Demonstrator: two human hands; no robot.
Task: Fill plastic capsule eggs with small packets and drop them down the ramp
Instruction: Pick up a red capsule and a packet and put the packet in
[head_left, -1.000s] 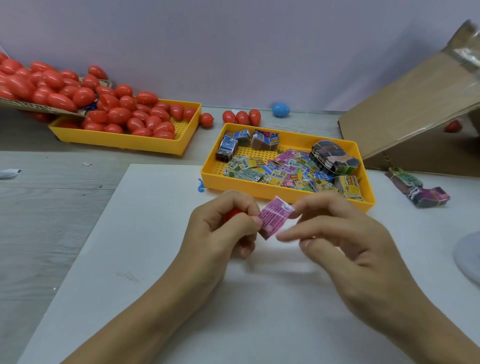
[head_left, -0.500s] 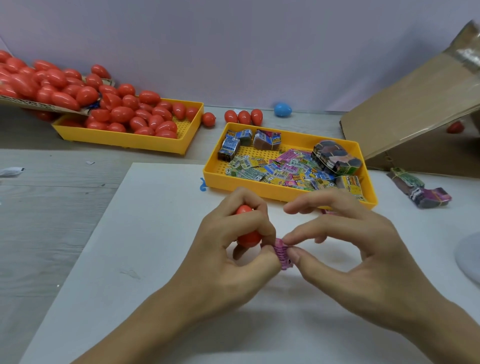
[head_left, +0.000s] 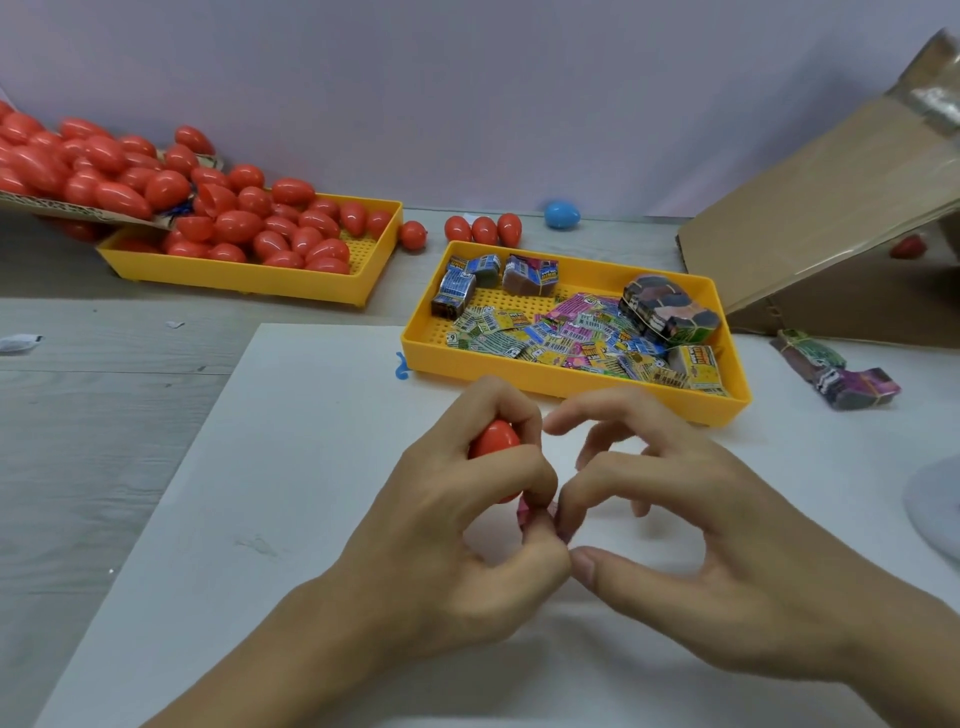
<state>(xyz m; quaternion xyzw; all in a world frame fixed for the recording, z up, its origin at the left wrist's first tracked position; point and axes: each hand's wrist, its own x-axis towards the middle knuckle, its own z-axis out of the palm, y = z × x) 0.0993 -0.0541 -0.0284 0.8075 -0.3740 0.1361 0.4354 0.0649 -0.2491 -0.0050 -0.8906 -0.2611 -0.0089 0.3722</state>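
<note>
Red capsule egg (head_left: 493, 440) sits wrapped in the curled fingers of the left hand (head_left: 457, 519), over the white sheet (head_left: 249, 467)! Right hand (head_left: 691, 545) meets it, thumb and forefinger pinching a pink packet (head_left: 535, 514) just below the egg (mostly hidden between the fingertips). Beyond the grip lies the yellow tray of packets (head_left: 571, 379); off to its right rises the cardboard ramp (head_left: 810, 218).

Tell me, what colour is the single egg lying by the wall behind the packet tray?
Blue. The egg shows best in the head view.
</note>
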